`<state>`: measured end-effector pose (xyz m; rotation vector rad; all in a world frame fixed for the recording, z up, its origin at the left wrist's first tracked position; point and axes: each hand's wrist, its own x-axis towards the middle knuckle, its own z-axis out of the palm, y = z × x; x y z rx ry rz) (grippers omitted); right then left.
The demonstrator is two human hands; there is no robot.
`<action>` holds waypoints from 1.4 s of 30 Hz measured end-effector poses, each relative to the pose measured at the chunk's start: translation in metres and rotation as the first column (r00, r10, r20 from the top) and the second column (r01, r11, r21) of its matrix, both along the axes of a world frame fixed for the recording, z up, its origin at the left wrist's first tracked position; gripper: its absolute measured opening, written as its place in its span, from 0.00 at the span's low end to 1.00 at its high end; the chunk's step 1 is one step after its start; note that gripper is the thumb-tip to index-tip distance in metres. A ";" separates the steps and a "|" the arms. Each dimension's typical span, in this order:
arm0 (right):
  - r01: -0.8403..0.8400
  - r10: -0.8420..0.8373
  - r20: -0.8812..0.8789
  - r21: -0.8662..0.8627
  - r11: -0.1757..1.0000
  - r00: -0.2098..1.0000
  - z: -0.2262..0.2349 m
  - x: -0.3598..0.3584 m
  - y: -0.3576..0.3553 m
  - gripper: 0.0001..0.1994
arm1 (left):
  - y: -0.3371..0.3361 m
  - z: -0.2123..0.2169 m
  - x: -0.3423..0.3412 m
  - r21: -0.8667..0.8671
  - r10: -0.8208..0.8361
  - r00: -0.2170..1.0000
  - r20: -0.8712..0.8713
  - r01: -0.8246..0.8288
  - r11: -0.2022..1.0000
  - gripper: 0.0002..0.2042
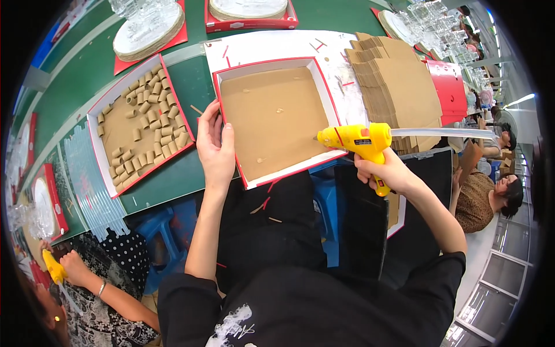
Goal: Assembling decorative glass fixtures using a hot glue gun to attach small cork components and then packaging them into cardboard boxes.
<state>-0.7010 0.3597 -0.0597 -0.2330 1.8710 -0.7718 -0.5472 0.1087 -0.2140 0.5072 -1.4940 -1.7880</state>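
Observation:
In front of me is a shallow square cardboard box (272, 136) with red rim edges and white inner walls. Small dabs of glue (280, 110) dot its brown bottom. My left hand (215, 139) grips the box's left wall, thumb by the rim. With my right hand (381, 170) I hold a yellow hot glue gun (358, 137) by its handle over the box's right side. Its nozzle points left, close to the bottom near the lower right corner. A long translucent glue stick (442, 133) juts from the gun's back, and a dark cord hangs from its handle.
At left, a similar box (95, 136) holds many short cardboard tubes (153, 115). Clear glue sticks (89, 173) lie beside it. Stacked cardboard sheets (399, 87) stand at right. Round boards (147, 34) bearing clear pieces sit farther back. A co-worker's hand (75, 267) is near another glue gun (54, 266).

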 end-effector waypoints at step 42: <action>0.492 -0.424 0.314 -0.763 0.420 0.849 -0.071 -0.159 0.010 0.17 | -0.486 0.087 -0.049 -0.951 0.670 0.738 0.084 -0.142 0.276 0.22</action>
